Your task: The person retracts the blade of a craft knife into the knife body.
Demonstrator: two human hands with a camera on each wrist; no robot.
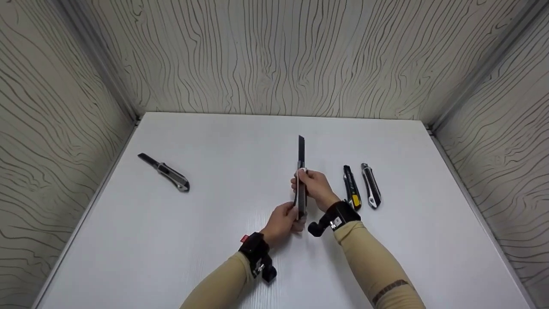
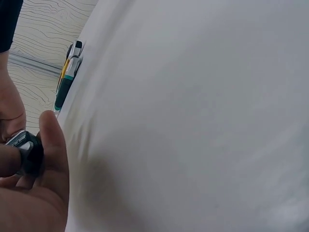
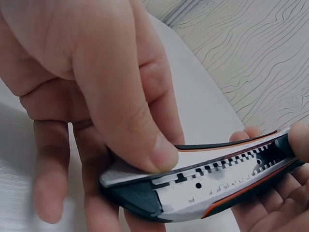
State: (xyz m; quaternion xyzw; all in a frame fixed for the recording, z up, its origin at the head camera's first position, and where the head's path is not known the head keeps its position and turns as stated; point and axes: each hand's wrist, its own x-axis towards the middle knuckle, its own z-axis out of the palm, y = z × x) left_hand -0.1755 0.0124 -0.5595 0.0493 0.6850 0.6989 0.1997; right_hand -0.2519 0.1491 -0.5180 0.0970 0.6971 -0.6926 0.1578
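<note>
Both hands hold a utility knife (image 1: 302, 198) upright in the head view, its long dark blade (image 1: 301, 148) out and pointing away. My left hand (image 1: 281, 222) grips the butt end, thumb laid on its side. Higher up, my right hand (image 1: 318, 186) grips the knife near the blade end, thumb on its face. The right wrist view shows the silver body (image 3: 183, 197) with a toothed slot, orange trim and a dark end cap (image 3: 133, 198). The right thumb (image 3: 300, 141) sits at the slot's far end. In the left wrist view, fingers partly hide the butt (image 2: 31, 150).
Right of the hands lie a black knife with a yellow patch (image 1: 352, 189) and a silver-and-black knife (image 1: 371, 186). Another knife, blade out (image 1: 169, 175), lies far left on the white table (image 1: 223, 150). Wood-patterned walls (image 1: 266, 56) enclose the table's back and sides.
</note>
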